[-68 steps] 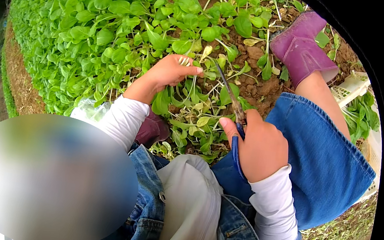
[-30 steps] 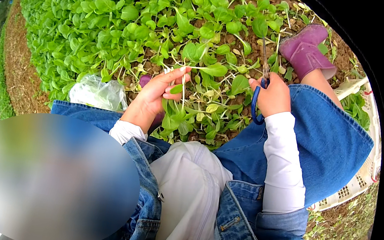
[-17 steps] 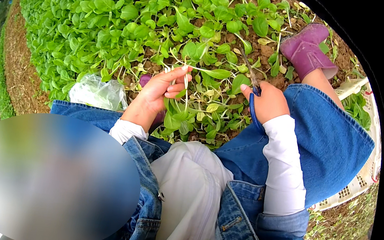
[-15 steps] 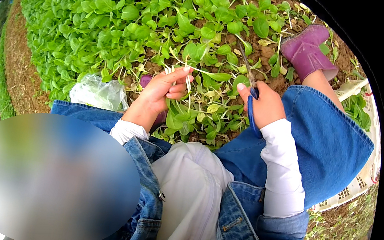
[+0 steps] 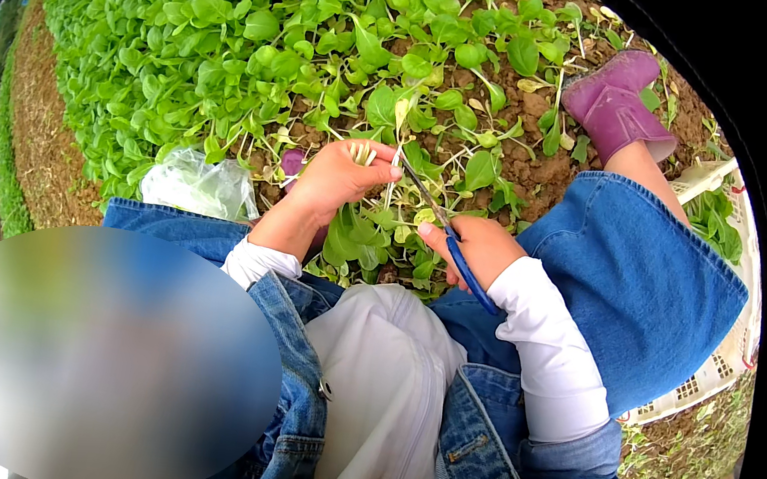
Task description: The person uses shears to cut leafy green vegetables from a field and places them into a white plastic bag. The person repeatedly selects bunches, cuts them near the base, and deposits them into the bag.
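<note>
My left hand [image 5: 343,178] is closed around a bunch of leafy greens [image 5: 354,243]. Cut pale stem ends poke out above its fingers, and the green leaves hang below. Between thumb and forefinger it pinches a thin pale stem, with a small yellowish leaf [image 5: 403,113] just above. My right hand [image 5: 481,248] grips blue-handled scissors [image 5: 471,273], thumb on the handle. Their dark blades slant up and left, with the tips at the pinched stem beside my left fingertips. Whether the blades touch the stem I cannot tell.
Dense green seedlings [image 5: 204,37] fill the far left, thinning toward brown soil [image 5: 532,112]. A clear plastic bag [image 5: 200,184] lies left of my left hand. My purple boot [image 5: 615,101] stands far right. A white crate [image 5: 735,288] holding greens sits beside my right knee.
My right hand brought the scissors left and nearer, from pointing at the soil to my left fingertips. My left hand turned and now pinches a pale stem upright.
</note>
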`<state>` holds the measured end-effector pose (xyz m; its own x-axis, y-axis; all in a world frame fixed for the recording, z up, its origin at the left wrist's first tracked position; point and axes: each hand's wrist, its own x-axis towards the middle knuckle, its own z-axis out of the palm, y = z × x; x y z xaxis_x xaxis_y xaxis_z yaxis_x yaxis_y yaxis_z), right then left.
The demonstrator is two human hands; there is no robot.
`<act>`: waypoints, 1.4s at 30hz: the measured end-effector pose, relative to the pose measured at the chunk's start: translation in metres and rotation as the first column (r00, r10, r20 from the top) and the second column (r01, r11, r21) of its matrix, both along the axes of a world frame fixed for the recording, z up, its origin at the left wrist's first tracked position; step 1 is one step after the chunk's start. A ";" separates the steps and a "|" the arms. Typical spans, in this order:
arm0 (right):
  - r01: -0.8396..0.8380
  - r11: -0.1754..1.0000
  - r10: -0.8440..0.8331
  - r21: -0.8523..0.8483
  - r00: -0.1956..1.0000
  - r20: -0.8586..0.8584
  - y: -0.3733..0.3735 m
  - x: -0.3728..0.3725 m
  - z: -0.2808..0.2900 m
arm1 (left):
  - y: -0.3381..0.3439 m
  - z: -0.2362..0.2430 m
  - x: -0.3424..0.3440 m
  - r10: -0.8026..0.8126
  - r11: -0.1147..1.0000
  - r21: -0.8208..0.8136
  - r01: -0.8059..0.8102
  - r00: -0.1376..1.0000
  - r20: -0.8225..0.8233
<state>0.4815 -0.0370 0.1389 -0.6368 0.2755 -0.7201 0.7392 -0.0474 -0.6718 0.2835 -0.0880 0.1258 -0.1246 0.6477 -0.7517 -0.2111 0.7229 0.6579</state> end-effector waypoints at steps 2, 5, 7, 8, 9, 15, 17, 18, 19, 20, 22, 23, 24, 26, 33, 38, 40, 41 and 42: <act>-0.021 1.000 0.022 -0.008 0.999 0.027 0.001 0.000 0.000 | 0.001 0.001 0.002 -0.007 1.000 -0.004 0.007 0.999 -0.054; -0.037 0.999 0.040 -0.040 0.997 0.061 0.002 0.001 -0.002 | 0.002 0.002 0.003 -0.063 0.998 -0.012 0.062 0.992 -0.105; -0.018 0.992 0.030 -0.127 0.995 0.093 0.003 -0.001 0.000 | 0.001 0.000 0.004 -0.110 0.994 -0.023 0.108 0.983 -0.150; -0.003 0.990 0.017 -0.141 0.995 0.096 0.002 -0.001 -0.001 | 0.001 0.000 0.005 -0.135 0.991 -0.030 0.132 0.976 -0.173; 0.012 0.988 0.003 -0.155 0.995 0.100 0.001 -0.001 -0.004 | 0.001 0.001 0.005 -0.147 0.989 -0.043 0.141 0.974 -0.171; 0.010 0.964 0.033 -0.267 0.987 0.156 -0.005 0.000 -0.024 | -0.002 -0.009 0.005 -0.273 0.962 -0.072 0.264 0.941 -0.198; -0.033 0.955 0.095 -0.295 0.976 0.196 -0.004 -0.002 -0.026 | -0.009 -0.025 0.005 -0.333 0.943 -0.073 0.325 0.909 -0.250; -0.065 0.949 0.140 -0.308 0.964 0.227 -0.002 -0.003 -0.026 | -0.013 -0.033 0.005 -0.386 0.922 -0.111 0.370 0.889 -0.248; -0.094 0.942 0.183 -0.322 0.949 0.258 -0.001 -0.004 -0.027 | -0.016 -0.041 0.005 -0.439 0.898 -0.148 0.414 0.865 -0.243; -0.185 0.960 0.242 -0.210 0.926 0.290 -0.002 -0.003 -0.029 | -0.020 -0.050 0.006 -0.492 0.869 -0.183 0.459 0.839 -0.234; -0.339 0.941 0.302 0.018 0.861 0.409 -0.002 0.007 -0.030 | -0.022 -0.078 0.009 -0.558 0.829 -0.187 0.526 0.792 -0.247; -0.383 0.909 0.285 0.165 0.859 0.425 -0.013 0.003 -0.044 | -0.040 -0.094 -0.005 -0.557 0.830 -0.218 0.514 0.781 -0.281; -0.363 0.915 0.262 0.175 0.865 0.428 -0.009 0.004 -0.041 | -0.035 -0.091 -0.003 -0.581 0.814 -0.218 0.539 0.764 -0.281; -0.330 0.923 0.221 0.199 0.876 0.429 0.004 0.006 -0.025 | -0.024 -0.091 -0.004 -0.512 0.843 -0.281 0.459 0.844 -0.157; 0.400 0.756 -0.484 0.518 0.874 0.031 0.057 0.035 0.036 | 0.043 -0.123 0.025 -0.106 0.984 -0.156 0.086 0.986 -0.125; 0.476 0.745 -0.526 0.468 0.850 -0.028 0.060 0.034 0.045 | 0.070 -0.181 0.045 -0.466 0.884 -0.307 0.351 0.700 -0.541; 0.449 0.770 -0.504 0.454 0.864 0.001 0.063 0.033 0.048 | 0.078 -0.190 0.051 -0.609 0.793 -0.386 0.472 0.575 -0.547; 0.450 0.766 -0.506 0.459 0.862 0.000 0.064 0.033 0.048 | 0.082 -0.190 0.052 -0.672 0.737 -0.426 0.524 0.500 -0.547; 0.450 0.763 -0.508 0.463 0.861 -0.001 0.064 0.034 0.048 | 0.086 -0.191 0.054 -0.684 0.727 -0.440 0.527 0.497 -0.534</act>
<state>0.5156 0.0271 0.1868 -0.2556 0.8212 -0.5103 0.7730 -0.1434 -0.6179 0.3374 -0.0020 -0.0649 -0.2387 0.6032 -0.7610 0.7297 0.6285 0.2693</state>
